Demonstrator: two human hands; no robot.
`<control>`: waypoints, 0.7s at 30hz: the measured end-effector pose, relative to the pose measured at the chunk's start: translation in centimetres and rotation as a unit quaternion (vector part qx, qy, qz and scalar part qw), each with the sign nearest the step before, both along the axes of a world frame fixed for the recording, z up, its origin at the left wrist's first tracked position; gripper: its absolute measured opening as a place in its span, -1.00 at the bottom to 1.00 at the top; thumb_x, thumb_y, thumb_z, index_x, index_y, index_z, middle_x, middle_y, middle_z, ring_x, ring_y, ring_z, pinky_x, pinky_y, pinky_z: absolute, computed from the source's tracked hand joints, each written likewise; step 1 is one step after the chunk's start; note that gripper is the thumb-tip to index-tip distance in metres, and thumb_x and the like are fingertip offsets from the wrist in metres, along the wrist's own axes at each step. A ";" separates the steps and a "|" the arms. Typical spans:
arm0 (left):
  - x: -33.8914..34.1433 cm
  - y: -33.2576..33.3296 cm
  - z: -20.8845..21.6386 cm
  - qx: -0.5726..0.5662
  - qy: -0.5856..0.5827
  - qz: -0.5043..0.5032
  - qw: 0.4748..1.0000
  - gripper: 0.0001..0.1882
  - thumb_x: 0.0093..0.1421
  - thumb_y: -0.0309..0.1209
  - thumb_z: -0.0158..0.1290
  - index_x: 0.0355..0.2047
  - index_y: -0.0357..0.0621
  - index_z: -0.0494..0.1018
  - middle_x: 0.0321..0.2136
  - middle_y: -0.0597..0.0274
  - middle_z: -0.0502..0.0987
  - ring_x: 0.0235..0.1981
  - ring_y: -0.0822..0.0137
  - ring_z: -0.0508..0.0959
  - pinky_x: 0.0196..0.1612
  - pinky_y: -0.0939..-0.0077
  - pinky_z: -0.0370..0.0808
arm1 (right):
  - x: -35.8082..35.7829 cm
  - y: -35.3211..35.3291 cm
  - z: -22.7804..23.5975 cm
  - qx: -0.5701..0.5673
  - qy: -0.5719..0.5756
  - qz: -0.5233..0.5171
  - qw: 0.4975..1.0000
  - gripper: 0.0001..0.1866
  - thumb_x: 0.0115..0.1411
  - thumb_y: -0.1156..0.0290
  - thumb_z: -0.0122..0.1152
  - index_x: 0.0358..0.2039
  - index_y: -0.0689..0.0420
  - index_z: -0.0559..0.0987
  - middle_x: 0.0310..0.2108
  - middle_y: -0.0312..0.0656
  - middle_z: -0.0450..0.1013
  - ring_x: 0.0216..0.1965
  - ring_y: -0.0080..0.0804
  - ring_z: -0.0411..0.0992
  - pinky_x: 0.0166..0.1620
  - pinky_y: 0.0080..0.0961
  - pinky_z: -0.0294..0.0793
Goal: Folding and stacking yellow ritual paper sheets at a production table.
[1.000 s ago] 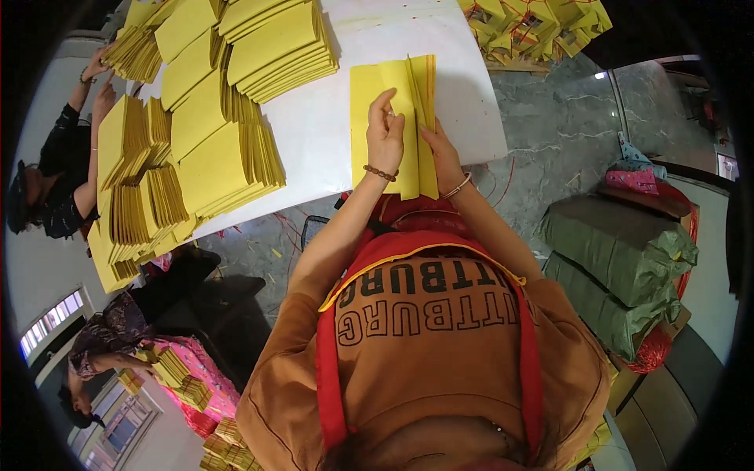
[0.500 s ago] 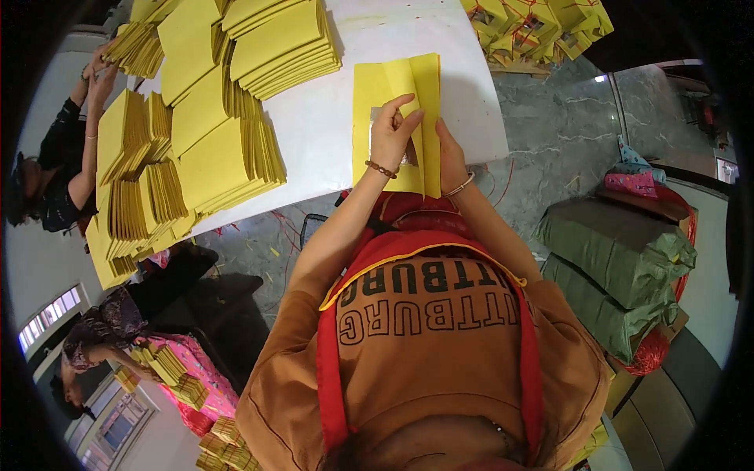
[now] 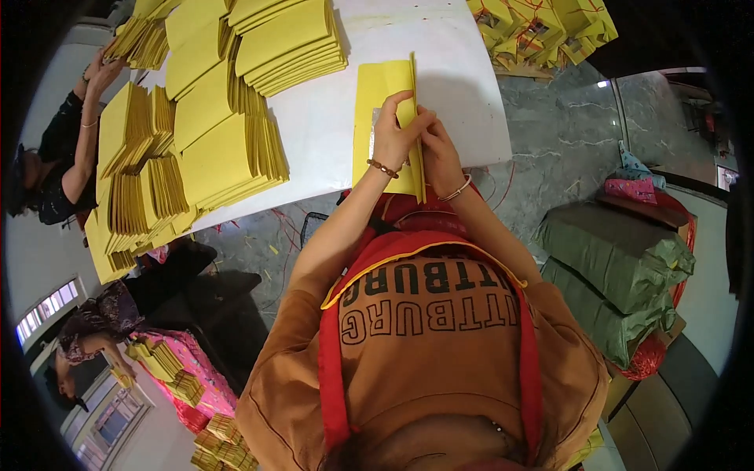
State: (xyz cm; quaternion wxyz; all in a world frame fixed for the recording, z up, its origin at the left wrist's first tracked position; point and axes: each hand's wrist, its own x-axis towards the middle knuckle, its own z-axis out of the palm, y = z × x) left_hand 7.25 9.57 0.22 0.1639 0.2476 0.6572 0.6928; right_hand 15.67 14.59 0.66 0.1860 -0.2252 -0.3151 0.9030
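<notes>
A yellow sheaf of paper [image 3: 385,82] lies over the near right edge of the white table [image 3: 385,31], its right part folded up into a nearly upright ridge. My left hand [image 3: 395,135], with a beaded bracelet, is closed over the sheaf, its fingers at the ridge and its thumb pointing right. Under its palm shows a strip of silvery paper [image 3: 374,122]. From the right, my right hand [image 3: 442,155], wearing a pale bangle, presses the ridge between curled fingers. Its fingertips are partly hidden behind the paper and my left thumb.
Folded yellow paper stacks [image 3: 220,149] cover the table's left side. Yellow bundles tied with red string [image 3: 542,31] stand at the far right. Green wrapped bales [image 3: 616,251] sit on the right. One co-worker's arms [image 3: 88,133] reach the stacks; another person [image 3: 102,322] works lower left.
My right hand has moved up and left, folding the sheaf's right part inward so it now stands narrow and edge-on. My left hand has stayed nearly in place, its thumb now meeting my right fingers.
</notes>
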 end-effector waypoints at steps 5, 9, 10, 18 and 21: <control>-0.8 -1.0 -0.1 -0.092 -0.060 -0.090 0.990 -0.61 0.02 -0.44 0.09 -0.11 -0.21 0.33 -0.62 0.46 0.27 -0.63 0.65 0.23 -0.62 0.79 0.16 | 0.1 0.1 -0.3 -0.005 0.006 -0.009 1.000 -0.55 0.17 0.47 -0.18 0.10 0.16 0.10 0.04 -0.17 0.13 0.07 -0.42 0.11 0.11 -0.52 0.09; -0.7 -1.1 0.2 -0.071 -0.105 -0.094 0.987 -0.62 0.01 -0.46 0.09 -0.12 -0.19 0.35 -0.66 0.51 0.20 -0.65 0.67 0.17 -0.64 0.79 0.09 | 0.2 0.1 -0.2 -0.008 0.022 -0.009 1.000 -0.55 0.18 0.46 -0.18 0.10 0.17 0.10 0.04 -0.18 0.13 0.07 -0.40 0.11 0.10 -0.51 0.09; -0.8 -1.2 -0.2 -0.067 -0.106 -0.100 0.987 -0.62 0.01 -0.47 0.09 -0.11 -0.19 0.35 -0.65 0.52 0.20 -0.65 0.67 0.17 -0.64 0.80 0.09 | 0.1 0.1 -0.1 -0.010 0.028 -0.006 1.000 -0.55 0.18 0.45 -0.18 0.10 0.17 0.10 0.04 -0.18 0.13 0.07 -0.40 0.12 0.10 -0.51 0.10; -0.7 -1.1 -0.6 -0.034 -0.155 -0.100 0.982 -0.60 -0.03 -0.42 0.15 -0.14 -0.21 0.37 -0.68 0.52 0.15 -0.66 0.66 0.15 -0.63 0.78 0.10 | 0.4 0.3 0.3 -0.030 0.001 -0.015 0.999 -0.59 0.22 0.34 -0.23 0.08 0.14 0.14 -0.02 -0.21 0.22 0.01 -0.45 0.20 0.06 -0.53 0.16; -0.9 -1.1 -1.7 -0.018 -0.139 -0.088 0.986 -0.68 0.00 -0.44 0.11 -0.20 -0.24 0.40 -0.66 0.48 0.19 -0.62 0.65 0.19 -0.58 0.76 0.16 | 0.4 0.3 0.1 -0.023 -0.014 -0.015 1.000 -0.60 0.25 0.29 -0.28 0.07 0.13 0.15 -0.03 -0.23 0.24 0.00 -0.47 0.21 0.06 -0.52 0.17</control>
